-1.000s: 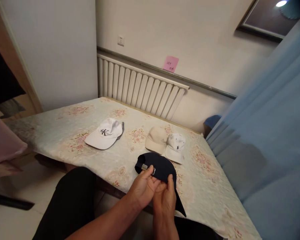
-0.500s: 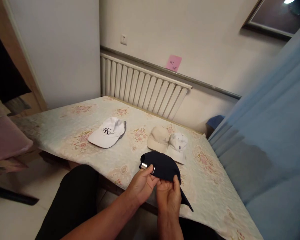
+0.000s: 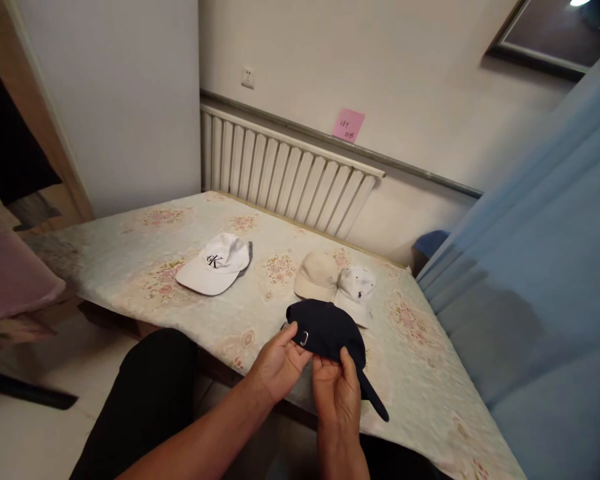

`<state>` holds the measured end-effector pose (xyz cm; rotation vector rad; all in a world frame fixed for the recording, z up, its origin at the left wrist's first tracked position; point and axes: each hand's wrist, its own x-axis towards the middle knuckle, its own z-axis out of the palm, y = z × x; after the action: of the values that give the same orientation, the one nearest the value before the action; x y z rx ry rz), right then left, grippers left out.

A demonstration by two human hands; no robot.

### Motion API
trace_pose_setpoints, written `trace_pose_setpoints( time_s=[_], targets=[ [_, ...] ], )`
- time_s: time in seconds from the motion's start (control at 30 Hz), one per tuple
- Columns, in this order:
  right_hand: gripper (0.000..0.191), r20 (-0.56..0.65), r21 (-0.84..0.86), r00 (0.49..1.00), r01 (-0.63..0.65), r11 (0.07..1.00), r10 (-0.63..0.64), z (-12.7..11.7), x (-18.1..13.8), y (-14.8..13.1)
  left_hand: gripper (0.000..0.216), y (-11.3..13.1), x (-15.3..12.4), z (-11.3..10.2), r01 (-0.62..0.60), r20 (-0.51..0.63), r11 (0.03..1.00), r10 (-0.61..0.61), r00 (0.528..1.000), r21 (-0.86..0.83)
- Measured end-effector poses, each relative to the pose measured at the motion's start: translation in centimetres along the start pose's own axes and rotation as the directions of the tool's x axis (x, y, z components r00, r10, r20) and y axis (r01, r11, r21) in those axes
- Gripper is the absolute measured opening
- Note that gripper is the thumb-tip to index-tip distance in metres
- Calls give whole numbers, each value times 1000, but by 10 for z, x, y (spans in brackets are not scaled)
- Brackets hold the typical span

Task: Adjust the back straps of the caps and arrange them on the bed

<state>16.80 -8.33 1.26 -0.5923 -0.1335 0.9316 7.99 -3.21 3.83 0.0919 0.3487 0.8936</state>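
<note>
- My left hand (image 3: pixel 279 363) is curled shut, with its fingertips pinching the rear strap of the navy cap (image 3: pixel 330 328) right beside the metal buckle (image 3: pixel 304 338).
- My right hand (image 3: pixel 337 395) is closed too, with thumb and fingers clamped on the cap's back rim, touching the left hand.
- The navy cap sits at 12 o'clock from both hands, with its crown resting on the table (image 3: pixel 130 257) near the front edge and its brim pointing down toward 4 o'clock, past that edge.
- Just beyond it at 12 o'clock lies a beige cap (image 3: pixel 317 277), touching a small white cap (image 3: pixel 356 290) at 1 o'clock. Both are close to the navy crown.
- A white logo cap (image 3: pixel 215 263) lies well apart at 10 o'clock.
- The table's near edge runs under my wrists, above my dark trouser leg (image 3: pixel 145 400).
- Open cloth stretches toward 9 and 10 o'clock. A blue curtain (image 3: pixel 545 267) crowds the table at 3 o'clock, and a radiator (image 3: pixel 285 170) lines the far edge.
</note>
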Motion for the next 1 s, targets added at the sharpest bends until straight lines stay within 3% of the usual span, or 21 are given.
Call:
trace_pose_setpoints(
  time_s=[0.33, 1.0],
  targets=[
    [35, 131, 52, 989, -67, 996, 60, 3, -2, -3, 28, -8, 0, -11, 17, 80, 1000, -19, 997, 21],
    [41, 51, 12, 998, -38, 999, 37, -4, 1, 2, 29, -3, -2, -12, 60, 52, 998, -61, 997, 19]
  ],
)
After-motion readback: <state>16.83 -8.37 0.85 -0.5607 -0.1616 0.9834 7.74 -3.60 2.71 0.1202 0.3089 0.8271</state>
